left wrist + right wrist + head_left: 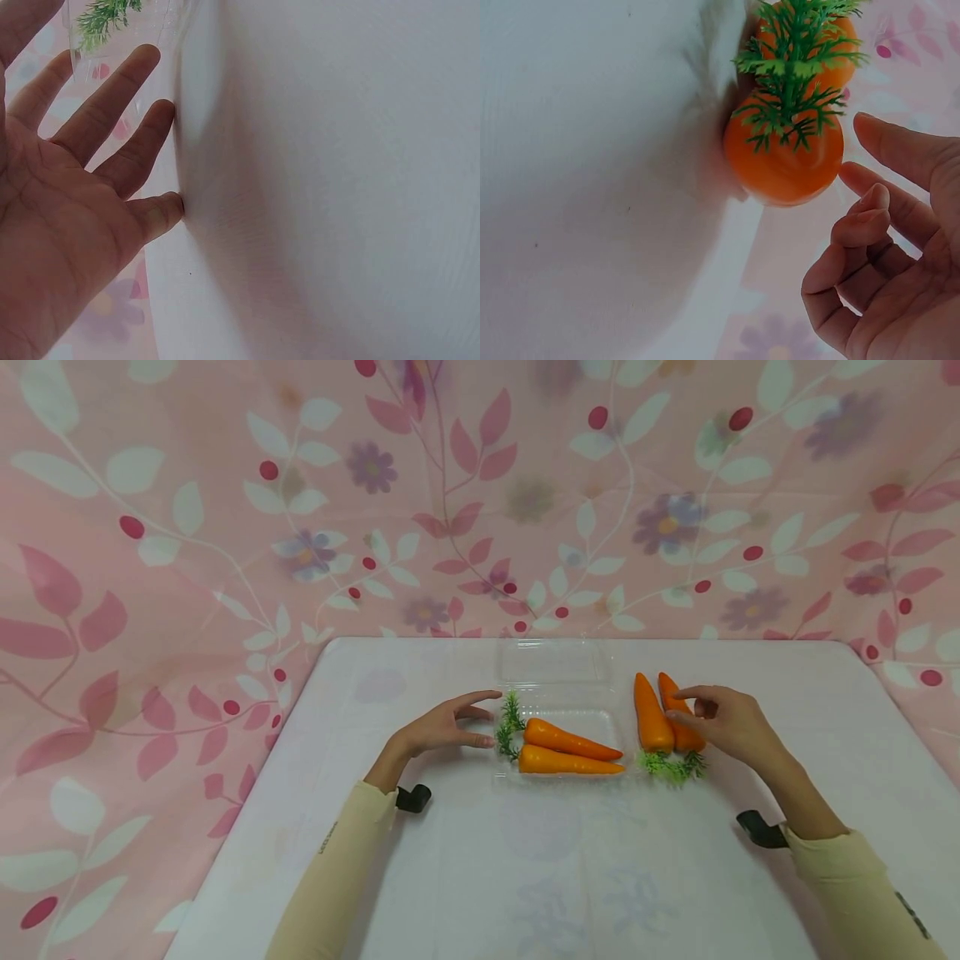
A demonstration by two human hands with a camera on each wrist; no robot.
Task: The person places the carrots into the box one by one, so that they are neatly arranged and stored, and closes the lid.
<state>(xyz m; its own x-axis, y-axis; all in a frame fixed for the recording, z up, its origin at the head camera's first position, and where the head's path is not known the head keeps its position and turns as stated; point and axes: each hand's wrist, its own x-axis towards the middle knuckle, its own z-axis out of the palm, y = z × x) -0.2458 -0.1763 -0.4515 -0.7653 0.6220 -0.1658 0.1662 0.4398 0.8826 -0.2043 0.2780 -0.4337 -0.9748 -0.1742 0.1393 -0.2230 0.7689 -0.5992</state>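
Two orange carrots with green leafy tops, an upper carrot point(566, 739) and a lower carrot point(566, 760), lie side by side in a clear plastic box point(592, 722), tips pointing right. My left hand point(435, 728) is at the box's left side by the leaves, its fingers spread and holding nothing. To the right of the box, a left carrot point(651, 718) and a right carrot point(686, 727) lie on the table, leaves toward me. Over the right carrot is my right hand point(727, 718), thumb and index apart and close above it, the other fingers bent.
The box's clear lid point(551, 662) is folded back toward the rear edge of the white-covered table point(480, 877). Behind the table hangs a pink floral cloth point(465, 493). A black strap mount point(414, 798) sits at the left wrist, another black mount point(761, 829) at the right.
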